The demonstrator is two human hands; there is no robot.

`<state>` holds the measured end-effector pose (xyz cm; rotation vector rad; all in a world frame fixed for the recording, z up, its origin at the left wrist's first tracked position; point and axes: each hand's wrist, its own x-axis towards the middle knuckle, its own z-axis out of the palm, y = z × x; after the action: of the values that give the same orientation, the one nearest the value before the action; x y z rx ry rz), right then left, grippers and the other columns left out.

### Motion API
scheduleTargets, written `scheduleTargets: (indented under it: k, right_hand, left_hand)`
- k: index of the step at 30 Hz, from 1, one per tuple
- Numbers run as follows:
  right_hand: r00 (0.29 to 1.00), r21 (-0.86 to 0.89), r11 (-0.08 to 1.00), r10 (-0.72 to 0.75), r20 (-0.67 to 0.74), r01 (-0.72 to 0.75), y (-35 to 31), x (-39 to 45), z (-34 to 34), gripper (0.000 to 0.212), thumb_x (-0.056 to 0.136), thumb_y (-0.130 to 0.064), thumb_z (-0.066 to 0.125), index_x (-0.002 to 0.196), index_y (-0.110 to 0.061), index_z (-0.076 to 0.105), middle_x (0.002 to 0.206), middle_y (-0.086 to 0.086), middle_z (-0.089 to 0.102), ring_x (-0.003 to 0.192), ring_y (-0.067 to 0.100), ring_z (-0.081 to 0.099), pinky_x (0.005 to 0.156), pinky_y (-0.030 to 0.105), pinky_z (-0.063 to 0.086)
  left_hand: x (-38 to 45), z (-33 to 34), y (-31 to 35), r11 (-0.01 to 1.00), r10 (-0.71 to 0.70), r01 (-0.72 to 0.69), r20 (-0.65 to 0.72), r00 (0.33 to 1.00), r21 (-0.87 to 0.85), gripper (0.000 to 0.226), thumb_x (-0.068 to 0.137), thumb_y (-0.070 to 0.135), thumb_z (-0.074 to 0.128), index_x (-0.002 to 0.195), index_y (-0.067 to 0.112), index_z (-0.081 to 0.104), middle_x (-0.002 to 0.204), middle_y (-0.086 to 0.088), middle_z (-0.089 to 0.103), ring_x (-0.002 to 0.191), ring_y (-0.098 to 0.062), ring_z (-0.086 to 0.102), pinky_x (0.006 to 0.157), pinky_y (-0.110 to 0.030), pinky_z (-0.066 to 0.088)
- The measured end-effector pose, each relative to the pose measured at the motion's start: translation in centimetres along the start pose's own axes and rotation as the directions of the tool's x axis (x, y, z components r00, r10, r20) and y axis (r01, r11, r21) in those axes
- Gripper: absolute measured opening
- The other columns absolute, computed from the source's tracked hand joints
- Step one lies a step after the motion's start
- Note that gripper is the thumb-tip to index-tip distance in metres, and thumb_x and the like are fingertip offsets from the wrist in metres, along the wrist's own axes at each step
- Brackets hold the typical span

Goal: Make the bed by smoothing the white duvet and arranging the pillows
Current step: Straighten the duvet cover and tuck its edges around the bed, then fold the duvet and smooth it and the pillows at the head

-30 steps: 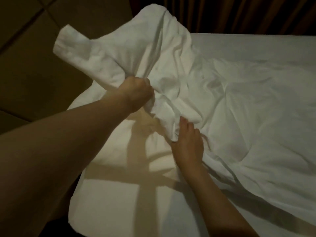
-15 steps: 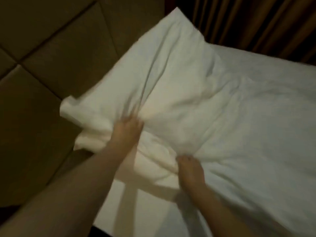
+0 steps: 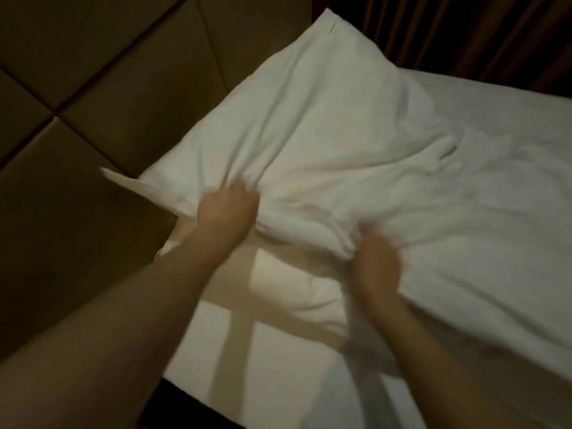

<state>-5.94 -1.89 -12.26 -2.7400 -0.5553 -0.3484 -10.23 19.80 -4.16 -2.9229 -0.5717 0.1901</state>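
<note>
The duvet (image 3: 356, 144) looks light, soft and limp, so it should bunch and drape rather than slide; the best hold is probably a gathered fistful at its near edge or a corner, since a flat palm would only drag creases. It is white, heavily wrinkled, with folds fanning out from the grip toward 1 o'clock; it lies across the bed from the centre out to 3 o'clock, its far corner peaking at 12. The left hand (image 3: 227, 209) clenches a bunch of its edge near the centre; the right hand (image 3: 376, 261), at 5 o'clock from it, is blurred, so I cannot tell its grip. A pillow (image 3: 288, 283) sits under the lifted edge at 6 o'clock; the headboard (image 3: 93, 88) fills 9 to 11; curtains (image 3: 464, 29) hang at 1.
</note>
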Motion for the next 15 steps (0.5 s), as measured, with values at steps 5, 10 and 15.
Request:
scheduleTargets:
  k: [5,10,15]
  right_hand:
    - [0.846,-0.033,0.964,-0.216,0.488,0.265,0.8,-9.2,6.2,0.036,0.032,-0.004,0.072,0.066,-0.01,0.065,0.06,0.008,0.058,0.05,0.027,0.059,0.045,0.029,0.047]
    - [0.907,-0.005,0.968,-0.235,0.35,0.253,-2.1,-6.7,4.5,0.074,0.031,-0.035,0.084,0.093,-0.009,0.053,0.078,0.01,0.062,0.066,0.028,0.061,0.058,0.034,0.051]
    - [0.959,0.218,0.934,-0.277,-0.066,0.285,-7.3,-1.3,1.0,0.027,0.052,-0.012,0.068,0.076,-0.012,0.055,0.065,0.003,0.055,0.052,0.024,0.054,0.041,0.024,0.036]
  left_hand:
    - [-5.0,8.8,0.8,0.989,0.101,-0.113,0.127,0.987,0.094,0.018,0.04,0.006,0.075,0.044,0.013,0.059,0.047,-0.004,0.053,0.025,-0.017,0.048,0.03,-0.016,0.036]
    - [-3.4,6.9,0.8,0.989,0.117,-0.127,0.125,0.985,0.07,0.037,0.019,0.022,0.089,0.041,0.017,0.059,0.045,0.002,0.054,0.028,-0.013,0.05,0.034,-0.011,0.035]
    - [-3.5,2.0,1.1,0.984,0.042,-0.076,0.205,0.978,0.16,0.025,0.095,0.013,0.046,0.113,0.016,0.063,0.116,-0.003,0.063,0.108,-0.022,0.061,0.084,-0.029,0.047]
